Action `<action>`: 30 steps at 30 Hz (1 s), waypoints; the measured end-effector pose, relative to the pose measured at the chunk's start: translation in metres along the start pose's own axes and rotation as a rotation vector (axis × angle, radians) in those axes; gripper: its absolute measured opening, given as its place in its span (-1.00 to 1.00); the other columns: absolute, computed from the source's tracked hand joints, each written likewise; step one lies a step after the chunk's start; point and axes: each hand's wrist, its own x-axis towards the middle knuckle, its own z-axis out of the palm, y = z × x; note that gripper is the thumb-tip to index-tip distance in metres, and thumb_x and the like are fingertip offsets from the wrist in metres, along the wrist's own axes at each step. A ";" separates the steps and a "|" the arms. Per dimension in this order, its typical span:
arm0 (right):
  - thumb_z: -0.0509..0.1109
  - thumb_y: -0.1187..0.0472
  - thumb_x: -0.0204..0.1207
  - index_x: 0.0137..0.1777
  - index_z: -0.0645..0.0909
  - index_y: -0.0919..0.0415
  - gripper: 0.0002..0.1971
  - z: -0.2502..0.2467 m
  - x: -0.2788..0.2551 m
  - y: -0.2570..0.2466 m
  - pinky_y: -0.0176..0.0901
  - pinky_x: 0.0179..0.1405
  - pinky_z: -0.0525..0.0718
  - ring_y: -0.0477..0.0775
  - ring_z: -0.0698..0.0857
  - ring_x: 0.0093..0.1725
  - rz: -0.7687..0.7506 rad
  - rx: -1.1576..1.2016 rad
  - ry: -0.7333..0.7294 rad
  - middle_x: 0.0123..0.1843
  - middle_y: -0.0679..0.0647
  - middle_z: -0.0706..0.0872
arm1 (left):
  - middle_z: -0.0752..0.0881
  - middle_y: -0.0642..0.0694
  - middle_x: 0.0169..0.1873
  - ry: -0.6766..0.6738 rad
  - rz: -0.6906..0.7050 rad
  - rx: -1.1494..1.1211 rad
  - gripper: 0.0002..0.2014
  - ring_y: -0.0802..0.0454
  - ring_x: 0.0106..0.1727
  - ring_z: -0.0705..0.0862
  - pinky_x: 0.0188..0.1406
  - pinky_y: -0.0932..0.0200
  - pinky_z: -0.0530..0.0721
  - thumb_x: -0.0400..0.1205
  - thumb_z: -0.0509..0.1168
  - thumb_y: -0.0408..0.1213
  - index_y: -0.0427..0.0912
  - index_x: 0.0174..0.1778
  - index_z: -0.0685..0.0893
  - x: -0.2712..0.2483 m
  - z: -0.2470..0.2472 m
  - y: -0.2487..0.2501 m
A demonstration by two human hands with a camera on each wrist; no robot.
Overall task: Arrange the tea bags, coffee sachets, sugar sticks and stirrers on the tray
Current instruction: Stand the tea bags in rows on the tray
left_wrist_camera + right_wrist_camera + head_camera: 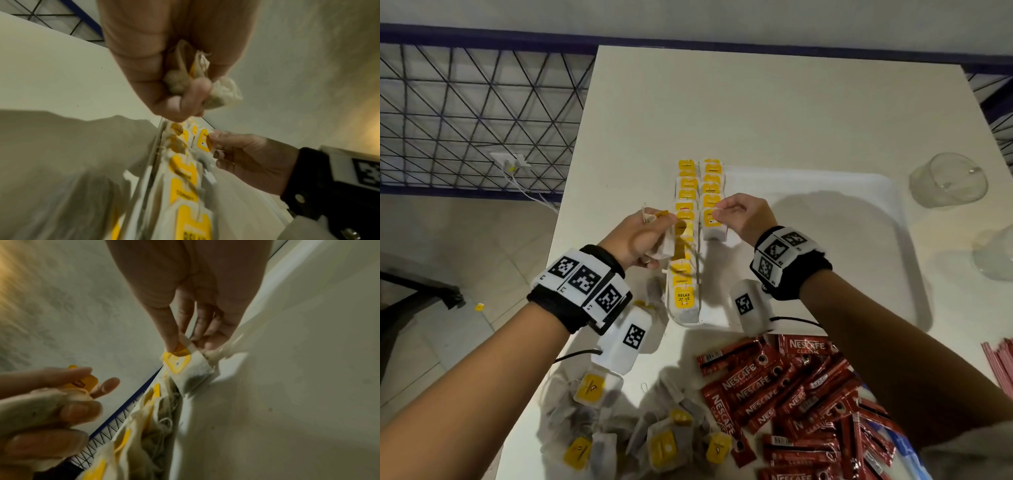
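Note:
Two rows of yellow-tagged tea bags (688,205) lie along the left side of the white tray (859,192). My left hand (643,236) hovers over the left row and grips a bunch of tea bags (222,95) in its curled fingers. My right hand (736,216) pinches the top of one tea bag (185,368) at the near end of the right row (711,185), with the thumb (168,331) on its yellow tag. Loose tea bags (626,438) and red coffee sachets (791,394) are piled at the table's near edge.
Two clear plastic cups (948,181) lie at the right of the tray. Pink stirrers (1000,363) poke in at the right edge. The white table (756,102) ends at the left beside a blue wire fence (465,113), with tiled floor below.

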 end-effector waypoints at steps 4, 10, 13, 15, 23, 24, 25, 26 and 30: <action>0.44 0.26 0.47 0.05 0.70 0.32 -0.81 0.000 0.008 -0.002 -0.19 0.14 0.59 0.00 0.64 -0.01 0.044 -0.017 -0.022 -0.09 0.09 0.69 | 0.56 0.06 -0.66 -0.017 -0.014 -0.054 -0.83 0.20 -0.73 0.46 -0.68 0.40 0.48 0.68 0.22 -0.13 -0.15 -0.12 0.57 -0.003 0.000 0.000; 0.38 0.26 0.50 -0.21 0.67 0.16 -0.91 -0.002 0.015 -0.005 -0.59 -0.59 0.39 -0.17 0.55 -0.41 0.106 0.009 -0.026 -0.42 -0.03 0.61 | 0.63 0.10 -0.65 -0.059 0.000 -0.174 -0.84 0.22 -0.65 0.55 -0.69 0.42 0.47 0.68 0.22 -0.26 -0.15 -0.21 0.60 -0.010 0.006 -0.001; 0.38 0.24 0.49 -0.31 0.62 0.08 -0.85 -0.001 0.019 -0.005 -0.56 -0.64 0.36 -0.18 0.52 -0.46 0.123 -0.001 -0.024 -0.44 -0.04 0.62 | 0.68 0.09 -0.61 -0.066 -0.005 -0.210 -0.86 0.19 -0.63 0.57 -0.70 0.40 0.48 0.67 0.22 -0.34 -0.17 -0.20 0.61 -0.012 0.006 -0.001; 0.38 0.25 0.49 -0.28 0.62 0.10 -0.88 0.001 0.021 -0.005 -0.46 -0.49 0.41 -0.17 0.53 -0.44 0.130 -0.018 -0.019 -0.44 -0.04 0.62 | 0.71 0.12 -0.57 -0.066 -0.018 -0.217 -0.90 0.14 -0.55 0.60 -0.68 0.39 0.51 0.66 0.22 -0.38 -0.20 -0.15 0.61 -0.012 0.005 -0.001; 0.42 0.10 0.48 0.28 0.53 0.18 -0.61 0.003 0.025 0.005 0.01 0.20 0.61 0.11 0.65 0.06 0.112 -0.139 0.052 0.12 0.17 0.69 | 0.70 0.13 -0.58 -0.065 -0.033 -0.188 -0.92 0.21 -0.53 0.62 -0.58 0.40 0.60 0.65 0.26 -0.33 -0.14 -0.13 0.65 -0.015 0.003 -0.002; 0.38 0.11 0.52 0.37 0.49 0.22 -0.56 0.004 0.024 0.007 0.04 0.24 0.60 0.12 0.63 0.09 0.109 -0.158 0.042 0.23 0.20 0.67 | 0.70 0.13 -0.58 -0.065 -0.034 -0.186 -0.92 0.19 -0.52 0.61 -0.58 0.39 0.61 0.64 0.27 -0.32 -0.14 -0.13 0.66 -0.015 0.003 -0.003; 0.32 0.13 0.56 0.40 0.48 0.25 -0.57 0.005 0.024 0.009 0.04 0.27 0.57 0.11 0.60 0.08 0.099 -0.174 0.028 0.30 0.22 0.64 | 0.70 0.14 -0.58 -0.064 -0.034 -0.184 -0.93 0.20 -0.53 0.60 -0.58 0.39 0.60 0.64 0.27 -0.31 -0.15 -0.12 0.65 -0.015 0.004 -0.002; 0.27 0.17 0.59 0.41 0.48 0.27 -0.59 0.006 0.023 0.010 0.03 0.29 0.56 0.08 0.55 0.05 0.084 -0.190 0.015 0.32 0.24 0.63 | 0.70 0.14 -0.57 -0.062 -0.034 -0.187 -0.95 0.22 -0.55 0.61 -0.59 0.39 0.60 0.64 0.27 -0.32 -0.17 -0.11 0.64 -0.015 0.004 -0.003; 0.16 0.24 0.63 0.35 0.57 0.25 -0.66 0.009 0.025 0.011 -0.15 -0.09 0.54 0.06 0.47 -0.05 0.058 -0.221 0.033 0.07 0.19 0.67 | 0.71 0.07 -0.42 -0.079 -0.037 -0.229 -0.93 0.26 -0.53 0.66 -0.55 0.38 0.64 0.63 0.27 -0.40 -0.17 -0.06 0.63 -0.020 0.003 -0.002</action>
